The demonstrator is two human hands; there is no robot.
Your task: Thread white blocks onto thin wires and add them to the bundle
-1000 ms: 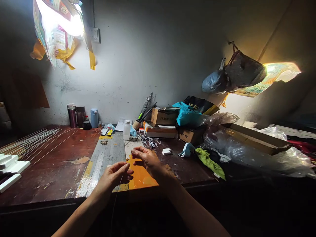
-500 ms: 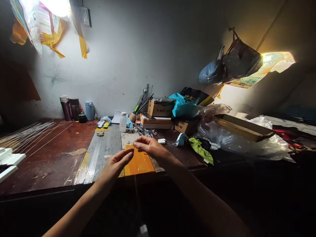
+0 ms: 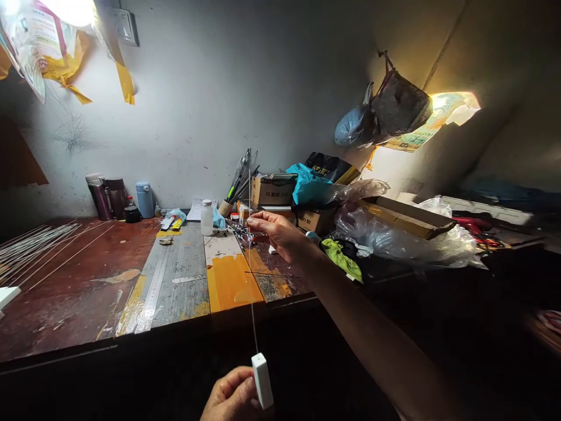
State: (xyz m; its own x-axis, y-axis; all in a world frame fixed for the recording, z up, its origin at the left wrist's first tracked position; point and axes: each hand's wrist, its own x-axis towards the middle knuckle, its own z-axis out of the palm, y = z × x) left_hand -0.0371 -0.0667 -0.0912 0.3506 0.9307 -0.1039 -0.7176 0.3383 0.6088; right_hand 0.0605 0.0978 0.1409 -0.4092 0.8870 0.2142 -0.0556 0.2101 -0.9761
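My left hand [image 3: 231, 394] is low at the bottom of the view, its fingers closed on a small white rectangular block [image 3: 262, 381]. A thin pale rod [image 3: 253, 318] rises nearly upright from the top end of this block. Higher up, over the table, my right hand [image 3: 277, 234] pinches the rod between thumb and fingertips. The rod's upper end sticks up above that hand. Behind the rod lies an orange-taped board [image 3: 228, 286] at the table's front edge.
Many thin rods [image 3: 39, 245] and a white block [image 3: 7, 297] lie on the left. A metal ruler [image 3: 151, 298] rests on grey boards. Flasks [image 3: 144, 200] and a white bottle [image 3: 206, 218] stand behind. Cardboard boxes [image 3: 274, 191] and clear plastic bags [image 3: 394, 242] crowd the right.
My left hand has dropped from beside the right hand to the block, which has come up into fuller view. My right hand stays raised on the rod. The camera has turned slightly right.
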